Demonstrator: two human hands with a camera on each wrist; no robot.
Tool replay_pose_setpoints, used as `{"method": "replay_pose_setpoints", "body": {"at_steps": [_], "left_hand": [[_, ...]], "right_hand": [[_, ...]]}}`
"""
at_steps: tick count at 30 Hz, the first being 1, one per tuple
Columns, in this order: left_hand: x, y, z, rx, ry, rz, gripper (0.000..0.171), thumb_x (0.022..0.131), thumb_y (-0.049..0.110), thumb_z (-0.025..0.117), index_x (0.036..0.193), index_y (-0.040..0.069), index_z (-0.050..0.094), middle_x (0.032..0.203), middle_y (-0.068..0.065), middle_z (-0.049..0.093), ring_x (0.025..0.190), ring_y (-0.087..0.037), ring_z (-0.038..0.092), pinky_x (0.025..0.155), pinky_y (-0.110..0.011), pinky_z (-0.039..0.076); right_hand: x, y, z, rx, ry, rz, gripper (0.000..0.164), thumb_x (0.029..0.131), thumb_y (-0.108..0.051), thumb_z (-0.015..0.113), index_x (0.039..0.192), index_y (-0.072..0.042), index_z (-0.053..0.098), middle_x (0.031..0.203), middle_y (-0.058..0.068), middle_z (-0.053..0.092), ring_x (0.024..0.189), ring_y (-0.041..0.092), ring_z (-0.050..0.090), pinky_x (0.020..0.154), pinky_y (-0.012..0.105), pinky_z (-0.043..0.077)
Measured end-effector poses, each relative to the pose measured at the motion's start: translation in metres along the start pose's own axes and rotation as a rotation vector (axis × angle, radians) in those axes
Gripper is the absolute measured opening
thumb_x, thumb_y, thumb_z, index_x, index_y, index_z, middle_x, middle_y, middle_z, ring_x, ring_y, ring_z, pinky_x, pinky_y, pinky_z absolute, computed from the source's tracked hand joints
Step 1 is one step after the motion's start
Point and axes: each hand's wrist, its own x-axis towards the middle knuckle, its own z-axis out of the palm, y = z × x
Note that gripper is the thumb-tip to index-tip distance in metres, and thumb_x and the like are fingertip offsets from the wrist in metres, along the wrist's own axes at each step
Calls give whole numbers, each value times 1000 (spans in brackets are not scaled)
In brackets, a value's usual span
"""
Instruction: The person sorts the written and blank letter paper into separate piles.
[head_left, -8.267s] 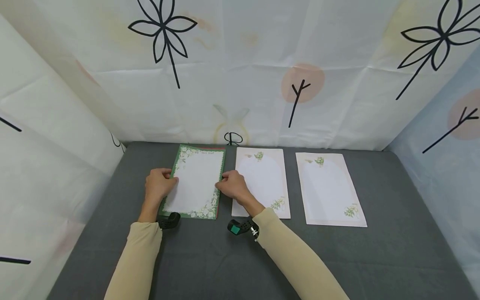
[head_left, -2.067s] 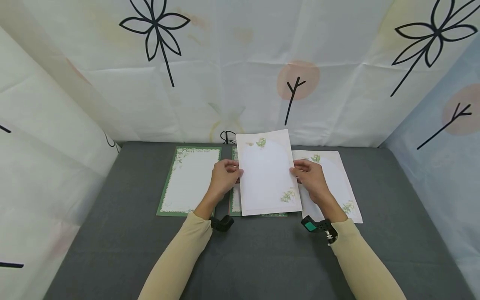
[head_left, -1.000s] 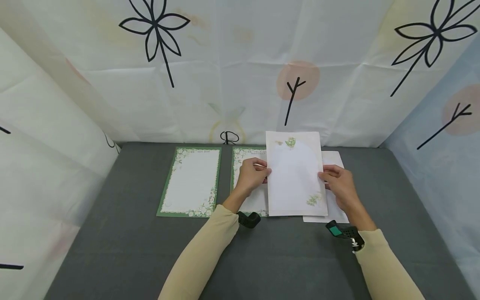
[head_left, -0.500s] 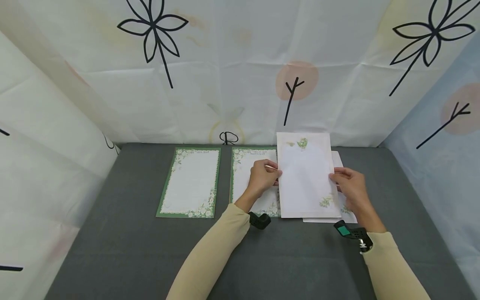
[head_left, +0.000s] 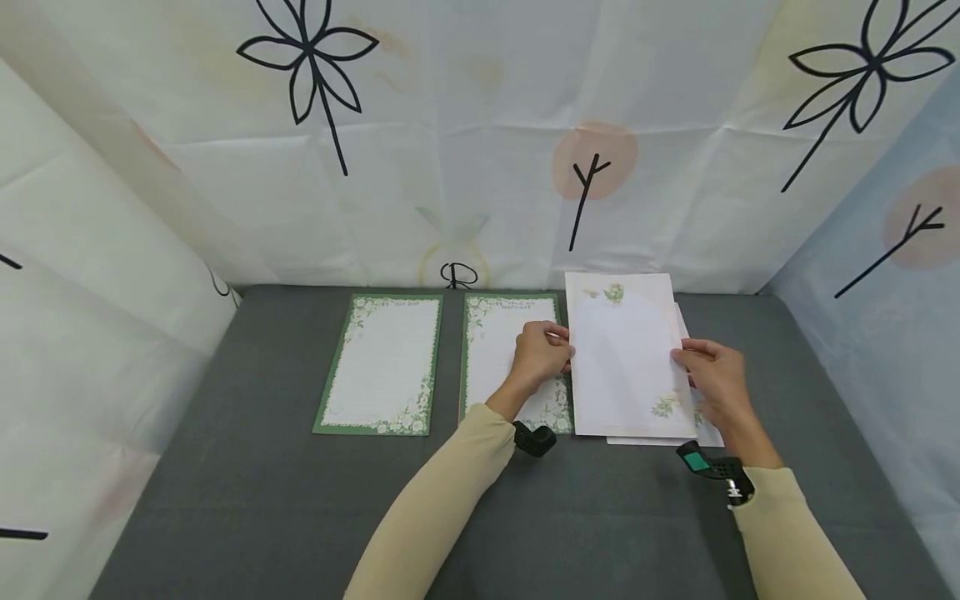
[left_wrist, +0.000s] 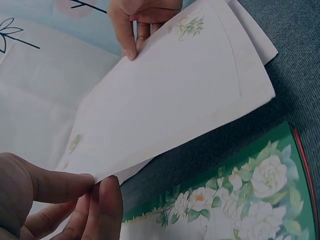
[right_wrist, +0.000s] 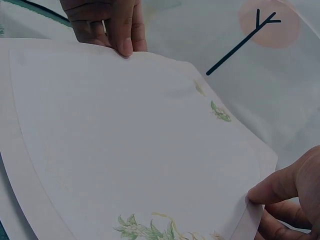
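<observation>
My left hand pinches the left edge of a sheet of white letter paper with green sprigs printed at top and bottom. Thumb and fingers of my right hand grip its right edge. Held between both hands, the letter paper bows in the right wrist view. It hangs just above a second white sheet, which shows only along the right and bottom. Below my left forearm and hand lies a green-bordered floral sheet, partly covered by them. In the left wrist view, a red edge peeks out from under it.
Another green-bordered sheet lies flat on the left of the grey cloth-covered table. White fabric with plant drawings hangs close behind the table's far edge. Each wrist wears a black camera mount.
Earlier both hands held a green-bordered sheet at the left. Since then that design shows in the middle too, and the white sheet has travelled right from there and lowered over the right-hand one.
</observation>
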Motion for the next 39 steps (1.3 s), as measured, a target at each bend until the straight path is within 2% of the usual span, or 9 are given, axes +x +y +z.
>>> {"method": "replay_pose_setpoints", "body": {"at_steps": [6, 15, 22, 32, 39], "left_hand": [[0, 1, 8, -2, 15, -8, 18, 88, -8, 72, 105, -2, 71, 77, -6, 67, 58, -21, 68, 61, -35, 60], [2, -6, 18, 54, 26, -9, 20, 88, -6, 73, 107, -2, 70, 78, -5, 70, 57, -18, 69, 57, -28, 57], [3, -10, 25, 91, 32, 2, 19, 88, -6, 71, 106, -2, 70, 76, -4, 69, 56, -16, 68, 54, -26, 55], [2, -9, 36, 268, 76, 39, 19, 84, -2, 67, 100, 3, 75, 73, -1, 68, 64, -16, 60, 55, -28, 47], [2, -6, 43, 325, 74, 13, 20, 83, -1, 68, 101, 5, 76, 75, 2, 69, 68, -16, 62, 59, -29, 49]], "right_hand": [[2, 2, -3, 0, 26, 10, 45, 102, -21, 62, 138, 4, 56, 105, 2, 63, 83, 10, 56, 67, 21, 48], [3, 5, -8, -6, 41, 2, 44, 101, -18, 62, 138, 5, 57, 102, 0, 62, 80, 7, 58, 64, 17, 49], [1, 6, -11, -8, 55, 3, 44, 99, -17, 64, 136, 6, 58, 97, -2, 62, 75, 6, 59, 61, 20, 50], [1, 6, -15, -53, 77, 18, 43, 100, -16, 61, 136, 7, 57, 113, 14, 63, 76, 7, 58, 61, 19, 49], [3, 11, -16, -74, 80, 21, 43, 101, -15, 60, 137, 8, 56, 119, 20, 62, 76, 8, 58, 60, 19, 49]]}}
